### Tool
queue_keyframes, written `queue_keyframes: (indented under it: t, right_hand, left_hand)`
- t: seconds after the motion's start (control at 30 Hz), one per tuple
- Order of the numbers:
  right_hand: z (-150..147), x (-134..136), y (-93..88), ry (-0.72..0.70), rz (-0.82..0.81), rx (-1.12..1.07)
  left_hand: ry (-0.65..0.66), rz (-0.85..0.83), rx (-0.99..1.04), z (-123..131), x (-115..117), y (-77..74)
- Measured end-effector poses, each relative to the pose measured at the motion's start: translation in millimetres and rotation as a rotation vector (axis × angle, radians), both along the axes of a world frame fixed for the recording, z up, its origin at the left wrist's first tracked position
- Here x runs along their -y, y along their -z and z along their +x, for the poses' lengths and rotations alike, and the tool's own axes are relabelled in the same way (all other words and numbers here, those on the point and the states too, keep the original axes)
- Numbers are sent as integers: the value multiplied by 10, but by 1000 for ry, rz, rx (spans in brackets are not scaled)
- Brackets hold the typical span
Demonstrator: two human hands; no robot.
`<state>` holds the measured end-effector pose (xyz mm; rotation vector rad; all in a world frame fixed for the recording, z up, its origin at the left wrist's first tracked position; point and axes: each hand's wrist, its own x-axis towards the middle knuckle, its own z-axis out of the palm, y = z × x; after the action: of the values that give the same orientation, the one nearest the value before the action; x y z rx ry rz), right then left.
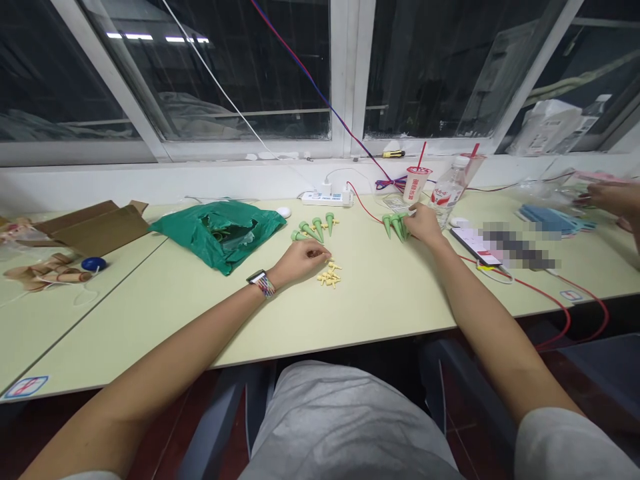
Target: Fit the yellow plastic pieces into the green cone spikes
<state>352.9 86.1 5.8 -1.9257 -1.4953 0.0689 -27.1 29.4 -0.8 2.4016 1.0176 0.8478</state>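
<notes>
My left hand [300, 263], with a watch on its wrist, hovers at the edge of a small pile of pale yellow plastic pieces [330, 277]. Its fingertips are pinched together; whatever lies between them is too small to make out. Just beyond it, several green plastic spikes [319, 228] lie side by side, some with a yellow piece at the end. To the right, my right hand [424, 225] has its fingers closed on a green spike [403, 225] at the edge of another group of green spikes [387, 225].
Left of my hands lies a torn green plastic bag [225, 230]. Farther left are a cardboard box [100, 227] and a blue ball [94, 264]. A power strip [327, 198], paper cup [416, 183], water bottle [449, 190] and phone [475, 245] stand around. Another person's hand [613, 200] appears far right.
</notes>
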Motion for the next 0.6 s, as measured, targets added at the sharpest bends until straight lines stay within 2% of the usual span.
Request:
queue_keyframes:
  t: [0.17, 0.33, 0.47, 0.53, 0.6]
  right_hand:
    - [-209, 86, -37, -89, 118, 55]
    - [-697, 231, 30, -295, 200, 163]
    - [-1222, 223, 47, -515, 114, 265]
    - [-1463, 93, -5, -518, 47, 288]
    - [-1668, -110, -85, -458, -72, 243]
  left_hand:
    - [22, 28, -52, 2, 12, -3]
    - [68, 11, -51, -3, 29, -20]
    - [79, 12, -55, -1, 51, -40]
    - [63, 16, -36, 3, 62, -47]
    - [55, 17, -17, 8, 69, -54]
